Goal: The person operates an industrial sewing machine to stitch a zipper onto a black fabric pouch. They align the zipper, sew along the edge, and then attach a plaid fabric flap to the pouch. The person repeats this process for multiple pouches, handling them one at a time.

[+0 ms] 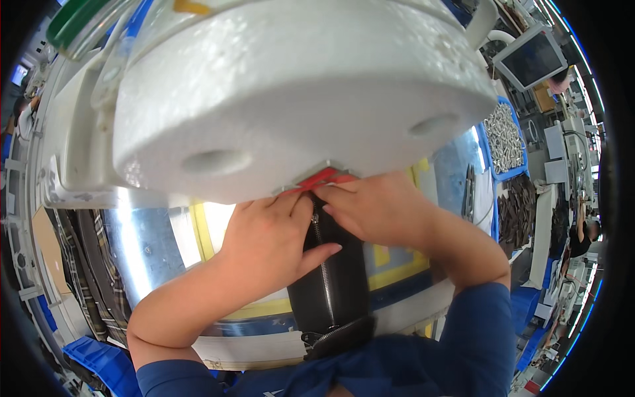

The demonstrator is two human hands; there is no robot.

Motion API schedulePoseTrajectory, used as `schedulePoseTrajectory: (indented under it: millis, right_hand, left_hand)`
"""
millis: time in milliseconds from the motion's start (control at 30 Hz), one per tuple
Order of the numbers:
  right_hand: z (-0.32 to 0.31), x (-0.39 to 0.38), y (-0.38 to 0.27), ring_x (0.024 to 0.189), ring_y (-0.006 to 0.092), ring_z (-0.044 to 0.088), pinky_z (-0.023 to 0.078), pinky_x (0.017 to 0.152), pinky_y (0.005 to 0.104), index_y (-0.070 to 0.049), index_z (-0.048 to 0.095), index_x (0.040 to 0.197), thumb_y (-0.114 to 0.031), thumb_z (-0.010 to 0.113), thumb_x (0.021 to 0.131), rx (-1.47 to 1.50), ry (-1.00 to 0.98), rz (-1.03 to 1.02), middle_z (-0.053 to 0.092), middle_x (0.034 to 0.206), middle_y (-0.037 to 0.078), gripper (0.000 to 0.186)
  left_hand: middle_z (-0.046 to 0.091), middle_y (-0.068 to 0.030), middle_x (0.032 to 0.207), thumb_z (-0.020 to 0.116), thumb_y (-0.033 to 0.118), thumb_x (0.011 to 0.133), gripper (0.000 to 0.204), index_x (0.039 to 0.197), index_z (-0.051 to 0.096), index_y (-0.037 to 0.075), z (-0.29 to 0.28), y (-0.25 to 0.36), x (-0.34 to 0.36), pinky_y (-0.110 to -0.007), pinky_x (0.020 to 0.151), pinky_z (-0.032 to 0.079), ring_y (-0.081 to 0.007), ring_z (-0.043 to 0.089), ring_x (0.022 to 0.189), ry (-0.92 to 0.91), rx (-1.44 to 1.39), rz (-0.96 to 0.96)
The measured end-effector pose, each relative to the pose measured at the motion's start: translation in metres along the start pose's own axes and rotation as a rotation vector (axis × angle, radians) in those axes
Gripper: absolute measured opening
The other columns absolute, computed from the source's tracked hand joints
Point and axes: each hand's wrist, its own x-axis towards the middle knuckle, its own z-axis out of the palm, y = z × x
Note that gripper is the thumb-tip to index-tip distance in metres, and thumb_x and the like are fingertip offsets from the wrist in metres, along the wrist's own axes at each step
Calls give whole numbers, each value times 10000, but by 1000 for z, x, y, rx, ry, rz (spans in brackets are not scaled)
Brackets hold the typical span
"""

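A long black piece with a metal zipper (323,268) runs from my lap up under the white machine head (284,112). My left hand (268,235) rests on its left side. The thumb stretches across the zipper, apart from the fingers, whose tips are partly hidden below the machine head. My right hand (380,212) is closed on the upper right edge of the black piece, its fingers bent and close together. Just above both hands' fingertips shows a red part (319,177) in a metal frame. The needle area is hidden by the machine head.
Dark plaid cloth (99,264) hangs at the left, above a blue bin (106,364). To the right are a blue tray of metal pieces (504,142), dark brown strips (518,208) and a slim metal tool (469,192). A screen (531,58) stands at the upper right.
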Motion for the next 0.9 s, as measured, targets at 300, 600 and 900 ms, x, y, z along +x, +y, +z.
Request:
schedulePoseTrajectory:
  millis: [300, 600, 900]
  right_hand:
    - [9, -6, 1, 724, 178, 740, 581, 590, 328, -42, 737, 1206, -223, 731, 929, 1, 36, -55, 740, 1265, 56, 332]
    - [2, -5, -3, 1007, 183, 760, 614, 666, 371, -44, 728, 1222, -215, 658, 985, 56, 15, -12, 731, 1299, 70, 300]
    - [-18, -43, 21, 1126, 278, 729, 612, 900, 420, -67, 731, 1211, -250, 639, 997, 161, -80, 62, 723, 1301, 78, 297]
  left_hand:
    - [709, -211, 1281, 828, 556, 831, 768, 1251, 675, -68, -2, 0, -4, -452, 973, 500, -364, 687, 1125, 49, 83, 25]
    - [654, -266, 1378, 842, 517, 820, 778, 1281, 663, -84, -3, 1, -4, -492, 1083, 466, -427, 639, 1218, -2, 43, 10]
    - [573, -276, 1494, 849, 530, 782, 872, 1368, 619, -74, 17, 7, 2, -546, 1146, 412, -444, 560, 1358, 9, 50, 187]
